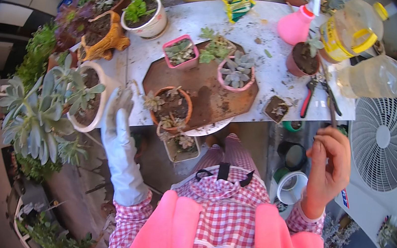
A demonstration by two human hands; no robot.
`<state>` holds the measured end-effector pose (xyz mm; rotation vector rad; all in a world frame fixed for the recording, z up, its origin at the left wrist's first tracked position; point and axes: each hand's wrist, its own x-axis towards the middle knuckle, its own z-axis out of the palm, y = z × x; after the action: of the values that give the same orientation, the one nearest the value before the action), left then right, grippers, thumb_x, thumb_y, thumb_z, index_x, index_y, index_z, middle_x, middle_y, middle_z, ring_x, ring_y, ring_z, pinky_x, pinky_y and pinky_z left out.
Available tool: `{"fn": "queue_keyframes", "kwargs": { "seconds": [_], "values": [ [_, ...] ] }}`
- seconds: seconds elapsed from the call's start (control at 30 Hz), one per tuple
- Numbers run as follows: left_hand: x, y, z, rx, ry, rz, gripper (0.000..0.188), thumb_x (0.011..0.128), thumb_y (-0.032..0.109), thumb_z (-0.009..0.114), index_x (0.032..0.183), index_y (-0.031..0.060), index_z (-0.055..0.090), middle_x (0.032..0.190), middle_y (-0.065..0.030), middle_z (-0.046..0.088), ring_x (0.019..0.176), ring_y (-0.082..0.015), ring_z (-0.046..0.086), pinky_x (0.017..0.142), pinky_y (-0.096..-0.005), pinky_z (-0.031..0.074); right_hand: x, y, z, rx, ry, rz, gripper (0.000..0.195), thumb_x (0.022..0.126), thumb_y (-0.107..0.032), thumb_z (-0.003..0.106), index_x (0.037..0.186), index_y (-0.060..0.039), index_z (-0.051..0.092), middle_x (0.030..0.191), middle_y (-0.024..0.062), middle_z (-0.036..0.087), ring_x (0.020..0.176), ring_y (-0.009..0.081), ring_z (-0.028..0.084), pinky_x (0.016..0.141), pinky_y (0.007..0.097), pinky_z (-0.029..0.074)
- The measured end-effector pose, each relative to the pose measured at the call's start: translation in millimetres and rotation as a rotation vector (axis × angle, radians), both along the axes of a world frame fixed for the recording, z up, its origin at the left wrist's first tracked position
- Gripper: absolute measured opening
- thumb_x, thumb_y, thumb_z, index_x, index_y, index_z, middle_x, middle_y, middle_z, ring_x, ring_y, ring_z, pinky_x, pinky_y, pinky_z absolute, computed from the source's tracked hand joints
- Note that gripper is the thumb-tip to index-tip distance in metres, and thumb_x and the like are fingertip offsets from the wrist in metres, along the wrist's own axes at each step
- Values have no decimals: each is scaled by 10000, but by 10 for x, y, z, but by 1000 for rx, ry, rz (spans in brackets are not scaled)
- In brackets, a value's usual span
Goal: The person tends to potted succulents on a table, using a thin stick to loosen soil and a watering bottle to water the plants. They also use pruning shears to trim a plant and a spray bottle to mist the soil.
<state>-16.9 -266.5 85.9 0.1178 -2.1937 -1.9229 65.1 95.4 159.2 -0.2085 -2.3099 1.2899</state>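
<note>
My left hand [118, 124], in a pale work glove, is held out flat with nothing in it. It is beside a white pot [102, 100] of grey-green succulents; whether they touch is unclear. My right hand [328, 167] is bare, its fingers curled, at the table's right front edge. A thin brown rod [331, 104] ends at its knuckles, but I cannot tell if the hand grips it. Before me an octagonal brown tray [205, 98] carries a terracotta pot [189, 109], a square pink pot [185, 64] and a round pink pot [236, 88], all with succulents.
Red-handled pruning shears [306, 102] lie beside a small square pot [276, 110]. Further back are a brown pot [302, 64], a pink spray bottle [294, 27] and plastic jugs [373, 79]. A fan unit [383, 137] stands at right. Pots [290, 187] sit below the table.
</note>
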Motion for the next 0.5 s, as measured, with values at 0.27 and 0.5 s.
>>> {"fn": "queue_keyframes", "kwargs": {
  "seconds": [0.27, 0.5],
  "values": [
    [-36, 35, 78, -20, -45, -72, 579, 1104, 354, 471, 1548, -6, 370, 1490, -264, 518, 1380, -360, 529, 1158, -488, 417, -521, -800, -786, -177, -78, 553, 270, 903, 4, 689, 1170, -21, 664, 1068, 150, 663, 873, 348, 686, 739, 382, 557],
    [3, 154, 112, -36, -70, -66, 607, 1100, 373, 480, 1560, -3, 354, 1520, -265, 488, 1413, -364, 493, 1163, -496, 390, -866, -1229, -1016, -315, -35, 578, 323, 907, 10, 662, 1227, -35, 658, 974, 142, 627, 789, 345, 674, 685, 410, 539]
  ]
}}
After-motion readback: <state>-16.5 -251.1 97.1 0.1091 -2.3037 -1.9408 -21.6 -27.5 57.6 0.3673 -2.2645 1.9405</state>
